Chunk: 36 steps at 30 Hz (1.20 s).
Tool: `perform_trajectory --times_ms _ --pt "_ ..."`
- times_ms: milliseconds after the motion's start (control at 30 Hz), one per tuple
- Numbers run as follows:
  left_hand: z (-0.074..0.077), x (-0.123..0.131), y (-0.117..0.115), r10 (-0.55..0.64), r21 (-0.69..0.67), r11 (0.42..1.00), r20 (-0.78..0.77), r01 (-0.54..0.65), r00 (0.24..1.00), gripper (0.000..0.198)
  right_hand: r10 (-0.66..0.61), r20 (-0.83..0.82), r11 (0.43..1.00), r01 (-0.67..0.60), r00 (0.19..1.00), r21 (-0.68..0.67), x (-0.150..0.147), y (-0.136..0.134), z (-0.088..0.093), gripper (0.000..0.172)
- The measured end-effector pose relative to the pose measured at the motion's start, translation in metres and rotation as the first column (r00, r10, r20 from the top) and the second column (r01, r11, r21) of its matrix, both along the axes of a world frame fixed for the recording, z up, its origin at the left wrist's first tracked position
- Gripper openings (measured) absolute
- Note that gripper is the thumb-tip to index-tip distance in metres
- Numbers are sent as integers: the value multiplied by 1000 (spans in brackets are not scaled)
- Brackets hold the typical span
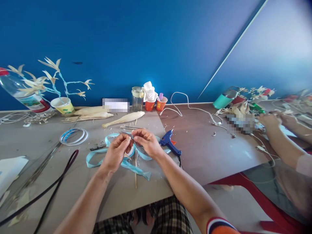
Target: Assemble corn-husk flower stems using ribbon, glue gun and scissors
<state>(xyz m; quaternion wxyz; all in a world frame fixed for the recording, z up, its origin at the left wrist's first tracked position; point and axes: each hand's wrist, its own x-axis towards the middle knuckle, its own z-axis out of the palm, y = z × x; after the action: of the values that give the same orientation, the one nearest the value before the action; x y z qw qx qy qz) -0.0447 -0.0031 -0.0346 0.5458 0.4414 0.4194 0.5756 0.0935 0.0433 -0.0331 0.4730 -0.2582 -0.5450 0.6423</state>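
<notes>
Apparently, the left hand [117, 148] and right hand [148, 142] both have fingers pinched together on a small greyish piece [132, 136], mostly hidden, above a loose, light-blue ribbon [143, 173]. Sweeping sideways, the right arm [184, 174] could knock the blue plastic glue gun [168, 140]; ribbon loops might snag. The grey-brown surface [124, 195] ends near the lap [173, 214]; more room lies right of the gun.

L hand [118, 147] and R hand [148, 143] v. close together in front of body, thumbs [125, 143] pinched to bent fingers [140, 131] on both, fingertips approx. meeting, L forearm [89, 193] and R forearm [188, 183] bare, angled inward, R sleeve [220, 226] nr. elbow.
</notes>
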Motion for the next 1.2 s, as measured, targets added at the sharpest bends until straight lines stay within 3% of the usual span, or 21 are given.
perform_trajectory --times_ms 167,300,433,633,933,1033,1200 --pt "0 2 2 -8 -39 999 -104 4 995 19 -5 90 984 -11 996 180 0 -2 -3 20" --pt "2 1 2 -14 -68 998 -191 1 981 20 35 129 974 -62 991 217 3 -3 0 15" --pt "2 -4 2 -77 -103 993 -191 58 979 24 -78 271 961 0 959 276 7 -2 7 11" --pt "3 -10 4 -149 -143 981 -144 129 978 25 -218 437 840 -60 873 540 13 0 10 13" --pt "1 -10 5 -147 -124 985 -226 122 963 31 -302 488 735 -127 819 667 14 1 7 16" --pt "0 -11 6 -118 -133 987 -249 87 961 27 -268 481 762 -122 835 636 15 0 8 16" --pt "3 -12 6 -17 -101 995 -271 -11 962 23 -112 339 926 -26 934 377 14 0 8 21"
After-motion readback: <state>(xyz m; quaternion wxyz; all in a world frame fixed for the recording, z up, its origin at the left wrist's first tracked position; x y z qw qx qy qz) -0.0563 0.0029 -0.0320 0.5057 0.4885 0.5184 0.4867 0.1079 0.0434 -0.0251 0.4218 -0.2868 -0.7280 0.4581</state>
